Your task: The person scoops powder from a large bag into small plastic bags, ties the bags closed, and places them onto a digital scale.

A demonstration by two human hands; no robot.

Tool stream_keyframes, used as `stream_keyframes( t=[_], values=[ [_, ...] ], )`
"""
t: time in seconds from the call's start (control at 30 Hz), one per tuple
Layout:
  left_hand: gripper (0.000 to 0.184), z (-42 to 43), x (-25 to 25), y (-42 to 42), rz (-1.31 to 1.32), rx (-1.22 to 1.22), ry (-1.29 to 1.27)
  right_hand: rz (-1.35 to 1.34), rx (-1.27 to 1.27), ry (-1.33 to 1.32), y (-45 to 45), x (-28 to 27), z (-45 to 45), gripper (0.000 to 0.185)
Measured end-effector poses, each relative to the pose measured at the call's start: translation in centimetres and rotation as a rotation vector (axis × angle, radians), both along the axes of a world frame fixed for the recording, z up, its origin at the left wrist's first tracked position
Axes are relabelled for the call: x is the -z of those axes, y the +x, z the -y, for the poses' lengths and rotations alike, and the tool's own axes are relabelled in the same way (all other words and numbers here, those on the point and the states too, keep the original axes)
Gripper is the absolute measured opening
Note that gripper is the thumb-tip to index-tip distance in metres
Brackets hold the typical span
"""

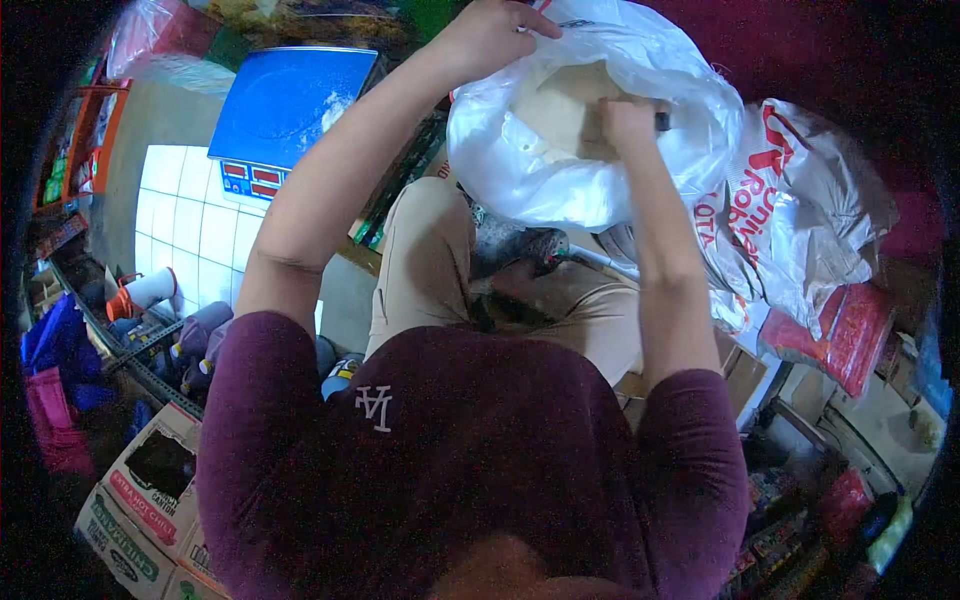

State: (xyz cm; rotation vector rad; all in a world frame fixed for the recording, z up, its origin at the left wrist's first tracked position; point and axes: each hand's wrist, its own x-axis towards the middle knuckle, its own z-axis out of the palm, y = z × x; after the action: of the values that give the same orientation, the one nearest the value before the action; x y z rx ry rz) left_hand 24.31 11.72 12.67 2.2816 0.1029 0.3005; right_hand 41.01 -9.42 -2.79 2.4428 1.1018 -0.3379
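Note:
A large white plastic-lined sack point(520, 190) stands open in front of me, with pale powder like flour point(570, 95) inside. My left hand point(495, 38) is at its far left rim, fingers bent against the plastic edge. Down in the sack's mouth, my right hand point(630, 122) is closed round a tool with a dark handle point(662, 121), whose end sticks out to the right of the fist. The rest of that tool is hidden by the hand and the powder.
To the left, a blue scale point(290, 100) with white powder on its plate stands on a white tiled surface point(185, 215). Another printed white sack point(800, 210) leans at the right, above a red packet point(835, 335). Cardboard boxes point(150, 500) sit at lower left.

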Motion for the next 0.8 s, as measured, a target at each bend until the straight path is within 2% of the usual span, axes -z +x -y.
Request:
stream_keyframes(
  t=[0.07,0.13,0.17,0.23,0.27,0.33,0.4,0.53,0.6,0.63,0.67,0.73,0.8],
  values=[
    [0.032,0.2,0.5,0.4,0.026,-0.033,-0.074,-0.036,0.046,0.053,0.5,3.0,-0.5,0.031],
    [0.031,0.9,1.1,0.4,0.05,-0.055,-0.159,-0.28,0.032,0.313,-1.5,2.2,0.3,0.044],
    [0.031,0.9,1.0,0.5,0.049,-0.077,-0.175,-0.271,0.028,0.312,-1.7,1.3,0.7,0.044],
    [0.031,1.1,1.4,0.4,0.046,-0.1,-0.19,-0.508,0.195,0.628,-2.2,0.5,1.4,0.053],
    [0.033,1.4,1.7,0.3,0.094,-0.105,-0.204,-0.536,0.23,0.666,-1.1,0.9,1.5,0.062],
    [0.035,1.5,2.6,0.6,0.155,-0.107,-0.21,-0.537,0.173,0.743,-0.6,-1.2,2.7,0.06],
    [0.032,1.7,3.7,0.8,0.05,-0.153,-0.362,-0.598,0.14,0.881,-1.3,-4.6,3.9,0.057],
    [0.034,2.4,4.9,1.1,0.147,-0.111,-0.502,-0.585,0.093,1.075,-1.6,-9.0,5.8,0.055],
    [0.034,2.9,5.3,1.0,0.106,-0.118,-0.555,-0.58,0.129,1.053,-2.8,-12.8,6.4,0.055],
    [0.034,3.1,5.8,1.2,0.107,-0.115,-0.555,-0.573,0.072,1.183,-2.9,-13.1,6.4,0.055],
    [0.035,3.4,6.3,1.3,0.115,-0.122,-0.531,-0.568,0.072,1.185,-2.9,-13.7,6.8,0.055],
    [0.036,3.9,6.6,1.4,0.127,-0.127,-0.504,-0.395,0.023,1.107,-3.4,-16.3,6.8,0.055],
    [0.036,4.7,6.2,1.3,0.04,-0.119,-0.641,-0.401,0.024,1.119,-3.8,-17.0,6.4,0.051]
  ],
)
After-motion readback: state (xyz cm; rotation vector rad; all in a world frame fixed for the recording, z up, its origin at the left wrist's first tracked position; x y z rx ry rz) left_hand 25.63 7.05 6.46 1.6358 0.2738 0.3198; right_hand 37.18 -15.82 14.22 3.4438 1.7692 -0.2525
